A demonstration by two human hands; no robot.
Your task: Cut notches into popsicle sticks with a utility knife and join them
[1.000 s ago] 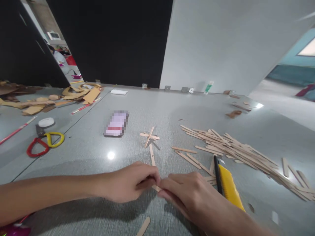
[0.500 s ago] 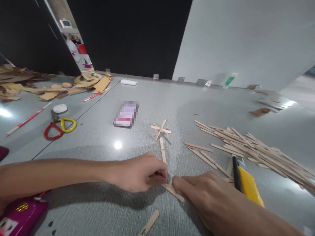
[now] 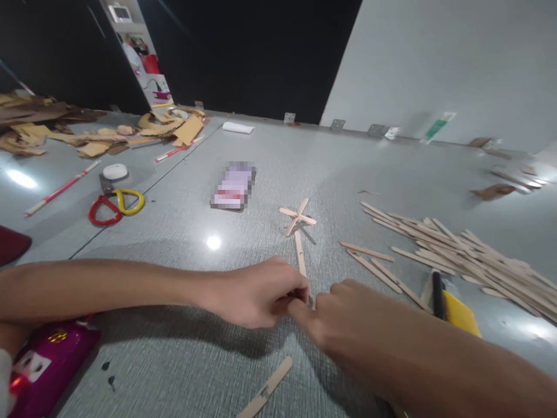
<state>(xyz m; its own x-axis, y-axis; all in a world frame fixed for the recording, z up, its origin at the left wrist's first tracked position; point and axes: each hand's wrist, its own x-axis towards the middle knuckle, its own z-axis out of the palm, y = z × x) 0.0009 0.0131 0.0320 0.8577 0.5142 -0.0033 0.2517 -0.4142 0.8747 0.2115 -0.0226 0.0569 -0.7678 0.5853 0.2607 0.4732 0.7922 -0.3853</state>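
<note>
My left hand (image 3: pixel 267 293) is closed, with its fingertips pinched together low over the table. My right hand (image 3: pixel 333 310) is closed too, its thumb side pressed against the left fingertips. The craft stick between them is hidden by the fingers now; its end showed half a second ago. Just beyond my hands lies a notched craft stick (image 3: pixel 300 251), leading to crossed craft sticks (image 3: pixel 297 216) joined in an X. Nearer to me is another notched craft stick (image 3: pixel 274 380).
A utility knife (image 3: pixel 456 313) lies right of my right hand, near loose sticks (image 3: pixel 374 273) and a stick pile (image 3: pixel 461 249). Leftward are scissors (image 3: pixel 119 203), a phone (image 3: pixel 234 186), cardboard scraps (image 3: pixel 104 136) and a purple device (image 3: pixel 56 366) under my left forearm.
My right hand has moved left and inward until it meets the left fingertips, covering the stick end that showed between them. The whole view has shifted slightly.
</note>
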